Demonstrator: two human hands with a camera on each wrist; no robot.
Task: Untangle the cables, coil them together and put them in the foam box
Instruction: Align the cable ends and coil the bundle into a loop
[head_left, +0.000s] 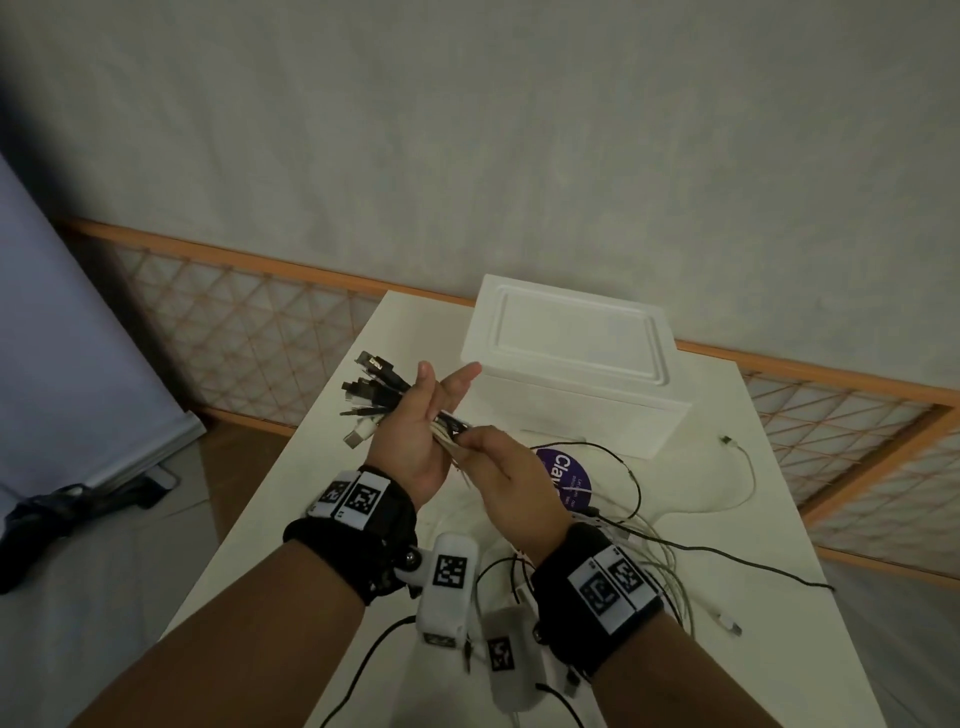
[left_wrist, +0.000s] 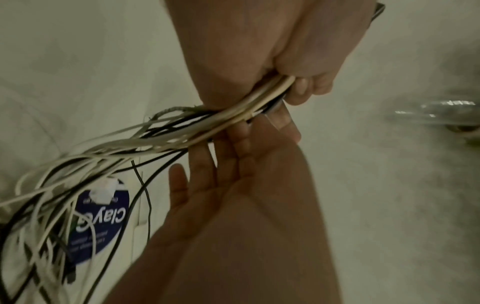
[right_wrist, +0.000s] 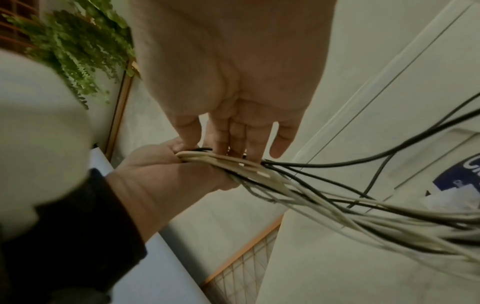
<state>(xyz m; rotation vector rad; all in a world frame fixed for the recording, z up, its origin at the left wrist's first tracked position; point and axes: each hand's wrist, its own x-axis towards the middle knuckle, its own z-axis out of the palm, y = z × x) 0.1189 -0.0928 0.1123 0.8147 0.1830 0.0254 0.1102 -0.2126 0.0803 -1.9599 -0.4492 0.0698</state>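
Cables (head_left: 371, 395) rise off the table (head_left: 753, 525) in one bunch at the near left of the head view. Their plug ends fan out to the left, seemingly gathered there so the tails can be sorted. The left hand (head_left: 410, 436) grips the bunch with its lower fingers, thumb and forefinger pointing up. The right hand (head_left: 511, 478) meets the bunch just right of that grip, probably to draw the strands straight. The loose lengths trail back across a purple sticker (head_left: 563, 467) and lie tangled near the wrists, so the untangling looks unfinished. The foam box (head_left: 571, 353) sits at the far side of the table with its lid on, holding no cable yet.

From the left wrist, the left hand (left_wrist: 272, 51) is curled tight round the cables (left_wrist: 221, 127), an anchor for any pull. The right hand (left_wrist: 246, 185) lies open under them, straight fingers touching the strands, thumb apart. Black and white lengths spill to the near left over the sticker (left_wrist: 101, 222).

From the right wrist, the right hand (right_wrist: 228, 72) hangs flat, fingertips against the cables (right_wrist: 285, 185) where they leave the left hand (right_wrist: 166, 174), which is clenched on them. The strands spread rightward, still crossing. A green plant (right_wrist: 72, 47) hangs at far left.
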